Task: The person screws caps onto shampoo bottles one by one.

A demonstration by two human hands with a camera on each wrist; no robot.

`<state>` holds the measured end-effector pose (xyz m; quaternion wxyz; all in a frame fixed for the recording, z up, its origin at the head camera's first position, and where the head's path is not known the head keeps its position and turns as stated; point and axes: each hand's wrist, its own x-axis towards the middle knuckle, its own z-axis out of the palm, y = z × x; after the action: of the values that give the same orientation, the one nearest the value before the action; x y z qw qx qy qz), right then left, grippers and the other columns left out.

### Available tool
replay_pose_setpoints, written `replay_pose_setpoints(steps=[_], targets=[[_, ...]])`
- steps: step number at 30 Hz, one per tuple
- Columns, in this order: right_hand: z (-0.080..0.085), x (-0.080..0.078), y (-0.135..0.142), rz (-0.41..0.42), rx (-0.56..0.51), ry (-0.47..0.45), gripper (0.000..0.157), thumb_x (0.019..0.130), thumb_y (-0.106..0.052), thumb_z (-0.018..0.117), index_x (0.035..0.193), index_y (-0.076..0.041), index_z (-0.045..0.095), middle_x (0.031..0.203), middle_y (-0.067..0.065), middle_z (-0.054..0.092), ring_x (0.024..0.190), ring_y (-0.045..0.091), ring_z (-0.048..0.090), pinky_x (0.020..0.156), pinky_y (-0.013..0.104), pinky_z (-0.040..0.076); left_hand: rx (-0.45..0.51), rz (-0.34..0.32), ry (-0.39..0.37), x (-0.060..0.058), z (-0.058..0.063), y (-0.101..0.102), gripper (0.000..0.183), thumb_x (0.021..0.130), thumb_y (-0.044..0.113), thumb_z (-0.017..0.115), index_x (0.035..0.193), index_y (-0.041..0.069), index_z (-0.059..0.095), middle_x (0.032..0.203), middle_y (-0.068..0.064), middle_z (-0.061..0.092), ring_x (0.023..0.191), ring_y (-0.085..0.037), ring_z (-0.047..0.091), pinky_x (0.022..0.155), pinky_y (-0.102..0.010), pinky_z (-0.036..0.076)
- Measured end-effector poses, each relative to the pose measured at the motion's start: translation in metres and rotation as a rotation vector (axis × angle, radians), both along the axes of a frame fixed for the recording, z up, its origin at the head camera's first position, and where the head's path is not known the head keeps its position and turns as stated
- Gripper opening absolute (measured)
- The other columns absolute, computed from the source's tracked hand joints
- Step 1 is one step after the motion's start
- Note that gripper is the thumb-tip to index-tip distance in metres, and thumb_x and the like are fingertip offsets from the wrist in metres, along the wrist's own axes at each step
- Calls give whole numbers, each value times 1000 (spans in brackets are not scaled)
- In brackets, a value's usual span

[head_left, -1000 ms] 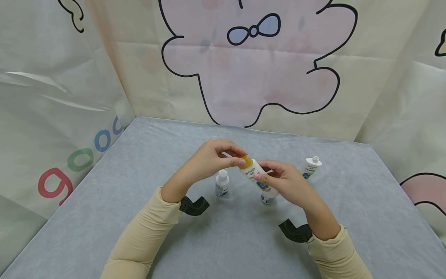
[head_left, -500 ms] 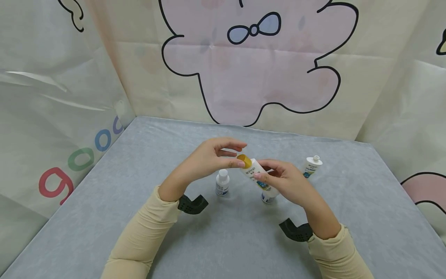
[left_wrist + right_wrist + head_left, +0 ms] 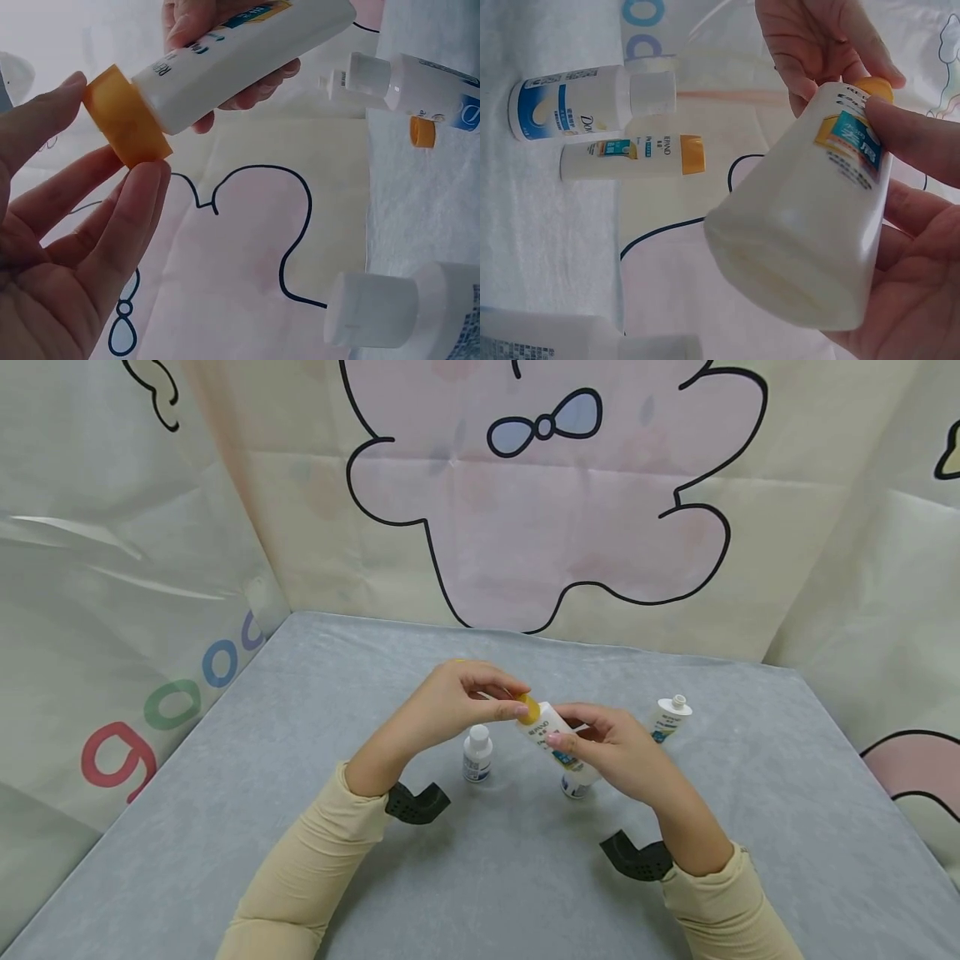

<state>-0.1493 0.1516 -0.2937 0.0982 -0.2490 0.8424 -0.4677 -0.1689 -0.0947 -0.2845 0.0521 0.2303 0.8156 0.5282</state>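
Note:
My right hand [image 3: 611, 752] grips a white shampoo-style bottle [image 3: 795, 210] that is tilted above the table, its neck end toward my left hand. With thumb and fingertips, my left hand [image 3: 457, 702] pinches the orange cap [image 3: 127, 116] at that end. The cap is against the bottle's shoulder; whether it is threaded on cannot be seen. Below the hands, a small white-capped bottle [image 3: 477, 756] stands upright. Another white bottle [image 3: 576, 786] is partly hidden behind the held one. In the right wrist view, an orange-capped bottle [image 3: 630, 157] stands beyond my left hand.
An uncapped white bottle [image 3: 670, 718] stands at the right on the grey cloth-covered table [image 3: 480, 893]. A loose orange cap [image 3: 422, 132] lies on the cloth in the left wrist view. Printed fabric walls [image 3: 300, 527] enclose the back and sides.
Half a second ago my left fingers were lifted off the orange cap, the thumb near it; now they pinch it again. The right hand and bottle have stayed nearly still.

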Motion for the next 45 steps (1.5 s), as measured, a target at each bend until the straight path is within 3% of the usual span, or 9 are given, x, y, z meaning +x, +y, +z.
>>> replay_pose_setpoints(steps=[5, 9, 16, 26, 33, 45], targets=[[0, 0, 0, 1, -10, -7, 37, 98, -18, 64, 131, -1, 62, 114, 17, 69, 90, 19, 67, 75, 29, 57, 42, -65, -41, 0, 1, -2, 40, 88, 20, 78, 126, 14, 69, 125, -1, 69, 112, -15, 66, 86, -30, 59], [0, 0, 0, -12, -8, -13, 37, 98, -19, 64, 131, -1, 62, 114, 17, 69, 90, 19, 66, 75, 29, 57, 55, -59, -57, 0, 1, 0, 52, 87, 20, 79, 135, 12, 62, 131, -4, 65, 116, -18, 66, 91, -29, 58], [1, 1, -1, -18, 6, -7, 36, 98, -19, 64, 130, -2, 63, 113, 17, 70, 91, 18, 66, 75, 31, 57, 45, -42, -28, -1, -2, 2, 37, 85, 18, 80, 120, 9, 70, 114, -4, 71, 97, -16, 69, 81, -29, 60], [0, 1, -1, -10, 10, 4, 36, 98, -18, 64, 129, -1, 63, 115, 17, 69, 91, 19, 66, 74, 30, 57, 30, -70, -17, -1, 0, 1, 49, 87, 17, 78, 133, 11, 64, 122, -4, 69, 106, -15, 68, 85, -29, 59], [0, 1, -1, -15, 10, 5, 35, 97, -18, 65, 129, -2, 64, 114, 17, 70, 91, 18, 67, 74, 31, 57, 21, -20, 1, -1, 0, 1, 30, 89, 20, 77, 116, 10, 72, 105, -3, 73, 95, -15, 67, 82, -29, 58], [1, 0, -1, 11, -13, -8, 35, 98, -17, 64, 129, 0, 63, 116, 19, 69, 90, 19, 68, 76, 29, 57, 69, -87, 8, 1, 1, -1, 29, 90, 11, 73, 119, 7, 72, 112, -8, 73, 93, -18, 72, 83, -30, 60]])
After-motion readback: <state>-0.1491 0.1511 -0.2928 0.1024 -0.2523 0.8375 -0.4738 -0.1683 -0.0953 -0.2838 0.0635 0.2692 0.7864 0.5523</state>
